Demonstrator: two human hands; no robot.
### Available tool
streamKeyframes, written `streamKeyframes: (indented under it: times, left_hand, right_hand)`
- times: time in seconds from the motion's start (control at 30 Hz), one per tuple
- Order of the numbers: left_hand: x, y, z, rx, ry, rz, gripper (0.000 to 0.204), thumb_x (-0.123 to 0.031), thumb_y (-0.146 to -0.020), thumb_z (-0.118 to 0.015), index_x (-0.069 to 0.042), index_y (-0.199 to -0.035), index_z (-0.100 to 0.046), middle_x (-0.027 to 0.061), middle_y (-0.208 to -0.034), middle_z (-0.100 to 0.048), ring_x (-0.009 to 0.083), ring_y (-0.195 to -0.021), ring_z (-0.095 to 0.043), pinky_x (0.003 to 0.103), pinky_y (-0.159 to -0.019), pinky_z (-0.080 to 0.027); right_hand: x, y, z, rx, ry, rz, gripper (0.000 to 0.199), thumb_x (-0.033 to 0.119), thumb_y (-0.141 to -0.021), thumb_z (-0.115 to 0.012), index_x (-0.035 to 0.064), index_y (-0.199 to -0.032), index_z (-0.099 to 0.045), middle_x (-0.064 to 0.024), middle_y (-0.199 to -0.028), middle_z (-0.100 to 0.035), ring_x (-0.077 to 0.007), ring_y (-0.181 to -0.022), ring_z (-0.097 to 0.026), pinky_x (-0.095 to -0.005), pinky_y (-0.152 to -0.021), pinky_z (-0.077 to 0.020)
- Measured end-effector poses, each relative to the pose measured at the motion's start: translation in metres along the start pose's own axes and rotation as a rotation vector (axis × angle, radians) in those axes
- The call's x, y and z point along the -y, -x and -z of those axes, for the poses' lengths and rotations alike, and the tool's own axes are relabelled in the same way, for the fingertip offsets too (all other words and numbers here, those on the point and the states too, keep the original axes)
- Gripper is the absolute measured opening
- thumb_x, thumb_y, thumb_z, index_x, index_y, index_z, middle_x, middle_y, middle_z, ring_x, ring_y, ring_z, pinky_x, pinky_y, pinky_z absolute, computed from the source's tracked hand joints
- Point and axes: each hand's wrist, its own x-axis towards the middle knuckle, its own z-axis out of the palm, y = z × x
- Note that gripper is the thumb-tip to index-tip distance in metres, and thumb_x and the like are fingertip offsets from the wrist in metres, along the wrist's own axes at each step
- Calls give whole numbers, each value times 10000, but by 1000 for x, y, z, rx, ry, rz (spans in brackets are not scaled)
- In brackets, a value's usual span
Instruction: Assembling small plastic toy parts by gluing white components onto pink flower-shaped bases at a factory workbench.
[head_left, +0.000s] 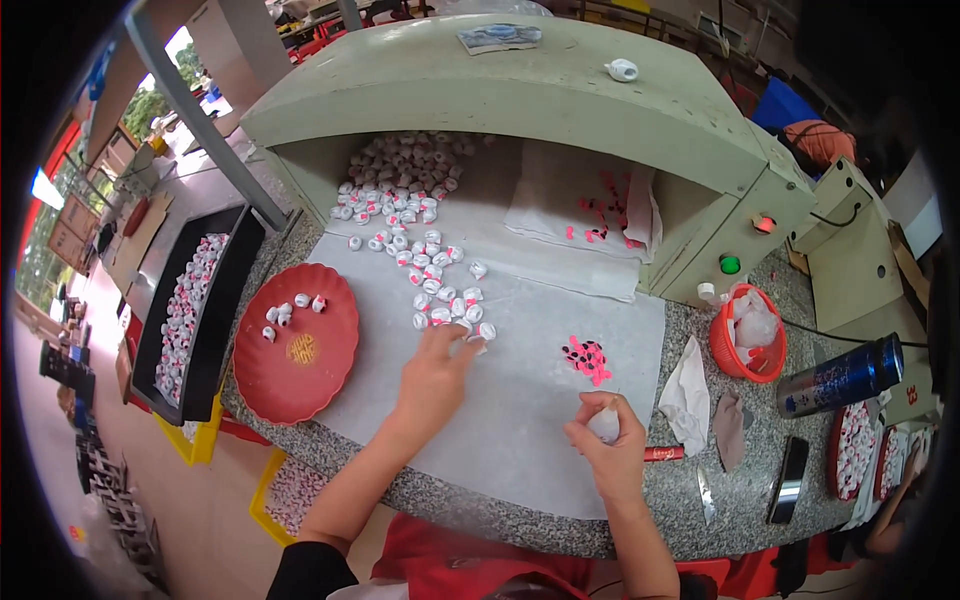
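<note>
My left hand (437,378) reaches to the near edge of a loose group of small round white pieces with pink marks (433,271). Its fingers are bent and apart, with the tips right by the nearest pieces; whether they touch one is hard to make out. My right hand (613,445) is closed round a whitish translucent lump (604,425), held over the pale sheet (520,430) on the bench. Just beyond that hand lies a small heap of flat pink and black bits (587,360).
A red scalloped dish (262,385) holds several white pieces; left of it stands a long black tray (222,285). Over the sheet's far part arches a pale green metal housing (480,100). Rightward are a red basket (717,345), cloth (684,400), knife (706,497), phone (789,480) and blue bottle (840,377).
</note>
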Motion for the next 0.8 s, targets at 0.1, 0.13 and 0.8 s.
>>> streamKeyframes:
  times: [0.1,0.13,0.8]
  left_hand:
    - [-4,-8,-23,77,-16,-106,287,52,-667,-570,-56,-930,-604,93,-900,-542,286,-763,-550,342,-617,-484]
    - [-2,-10,-22,70,-17,-117,287,52,-667,-570,-56,-930,-604,93,-900,-542,286,-763,-550,342,-617,-484]
    - [-87,-4,-17,132,1501,434,298,104,-758,-564,62,-1047,-504,158,-1024,-552,216,-933,-582,317,-770,-521]
  right_hand:
    - [-8,3,4,5,-8,59,351,-89,-700,-589,29,-1009,-473,-48,-800,-523,-84,-623,-505,-198,-506,-426]
    - [-9,4,3,-15,-26,78,397,-90,-700,-590,35,-1049,-448,-45,-811,-517,-87,-634,-505,-200,-515,-434]
    - [37,25,17,-184,484,673,297,49,-629,-697,-20,-892,-579,-122,-798,-630,-171,-637,-622,-247,-557,-485]
